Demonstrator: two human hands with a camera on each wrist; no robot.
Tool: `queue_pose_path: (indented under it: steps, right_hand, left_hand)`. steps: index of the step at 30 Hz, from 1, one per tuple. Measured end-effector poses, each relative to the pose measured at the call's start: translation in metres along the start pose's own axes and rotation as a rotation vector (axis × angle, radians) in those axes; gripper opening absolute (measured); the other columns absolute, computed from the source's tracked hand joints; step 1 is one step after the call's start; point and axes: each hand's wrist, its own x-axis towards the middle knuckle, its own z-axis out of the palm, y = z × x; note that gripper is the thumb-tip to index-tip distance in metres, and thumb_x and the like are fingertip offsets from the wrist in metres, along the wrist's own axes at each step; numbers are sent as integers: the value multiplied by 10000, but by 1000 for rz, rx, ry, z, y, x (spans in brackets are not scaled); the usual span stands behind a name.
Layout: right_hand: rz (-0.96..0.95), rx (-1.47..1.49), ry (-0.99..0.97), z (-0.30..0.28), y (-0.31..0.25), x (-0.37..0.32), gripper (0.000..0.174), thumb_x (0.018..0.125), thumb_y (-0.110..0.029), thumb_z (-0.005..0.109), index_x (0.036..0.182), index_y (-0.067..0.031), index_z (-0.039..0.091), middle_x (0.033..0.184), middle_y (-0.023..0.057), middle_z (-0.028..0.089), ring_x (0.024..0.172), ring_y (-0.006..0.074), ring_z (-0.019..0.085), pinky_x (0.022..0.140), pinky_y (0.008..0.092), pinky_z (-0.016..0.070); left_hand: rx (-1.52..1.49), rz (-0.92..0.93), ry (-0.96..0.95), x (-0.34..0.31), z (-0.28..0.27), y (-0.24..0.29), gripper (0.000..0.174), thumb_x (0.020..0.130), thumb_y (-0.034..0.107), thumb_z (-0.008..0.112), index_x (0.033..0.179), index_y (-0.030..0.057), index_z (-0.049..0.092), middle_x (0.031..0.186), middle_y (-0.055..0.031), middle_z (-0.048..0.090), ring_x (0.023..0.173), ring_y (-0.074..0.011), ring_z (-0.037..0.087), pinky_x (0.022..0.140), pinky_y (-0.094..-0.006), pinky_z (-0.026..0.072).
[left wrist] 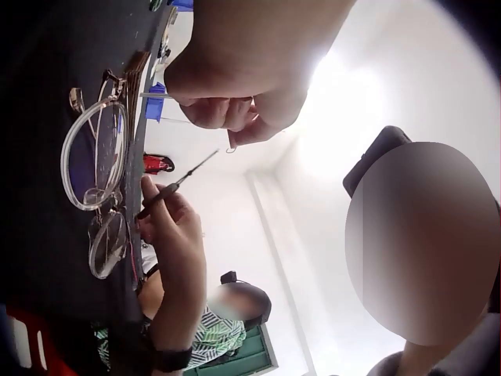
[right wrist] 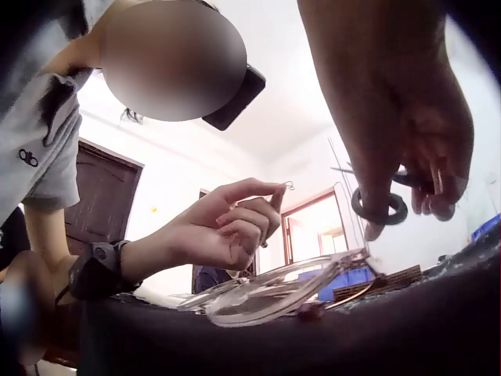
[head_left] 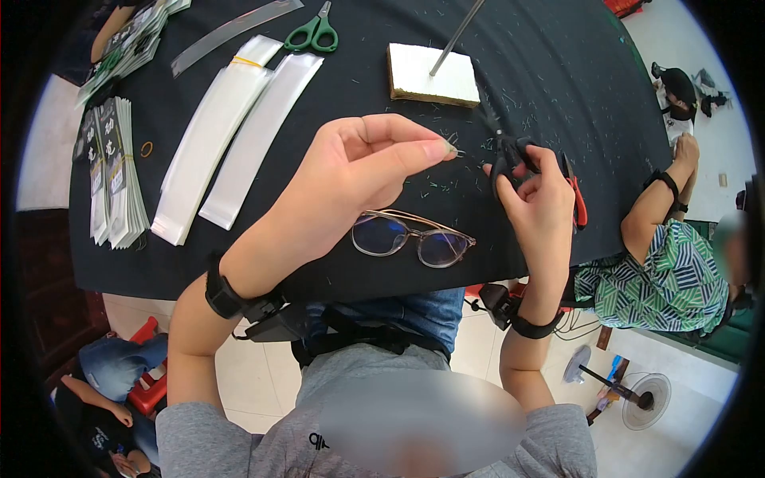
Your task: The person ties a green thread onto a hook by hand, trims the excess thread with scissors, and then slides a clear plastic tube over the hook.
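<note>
My left hand (head_left: 335, 171) pinches a tiny, thin looped piece (head_left: 455, 149) between thumb and forefinger, held over the dark table. The piece looks like fine wire or thread; I cannot tell which. In the right wrist view, the small loop (right wrist: 290, 186) stands out past the fingertips. To its right, my right hand (head_left: 540, 195) grips a pair of black scissors (head_left: 501, 171), with fingers in the handle rings. Their blades point away from me, apart from the looped piece. Folded-out eyeglasses (head_left: 410, 239) lie on the table below and between both hands.
A white-topped block (head_left: 414, 76) with an upright metal rod (head_left: 458, 36) stands beyond my hands. Small clippings (head_left: 434, 190) are scattered around. Green scissors (head_left: 313, 36), clear plastic sleeves (head_left: 211, 143) and printed card packs (head_left: 119, 175) lie leftward. Red-handled pliers (head_left: 579, 203) lie right; another person sits there.
</note>
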Motion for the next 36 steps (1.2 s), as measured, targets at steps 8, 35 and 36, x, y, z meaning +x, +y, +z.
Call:
queue_pose_path:
  steps: [8, 35, 36]
  right_hand:
    - [27, 78, -20, -3, -3, -1, 554, 678, -215, 824, 1045, 57, 511, 782, 117, 583, 640, 176, 560, 606, 298, 470]
    - [-254, 164, -138, 4, -31, -16, 500, 593, -266, 837, 860, -16, 497, 785, 122, 574, 734, 301, 592, 645, 377, 462]
    - [-242, 166, -132, 3, -31, -16, 481, 596, -256, 836, 852, -18, 506, 770, 116, 578, 722, 291, 601, 638, 372, 467]
  left_hand:
    - [-5, 2, -1, 2, 0, -4, 149, 896, 122, 616, 975, 5, 667, 585, 73, 497, 448, 11, 286, 429, -182, 192]
    - [415, 228, 114, -2, 6, -7, 98, 861, 21, 646, 949, -22, 656, 764, -9, 660, 623, 20, 534, 549, -126, 403]
    - [413, 243, 123, -2, 7, -7, 93, 860, 24, 649, 941, -21, 658, 750, -5, 656, 610, 23, 526, 537, -124, 393]
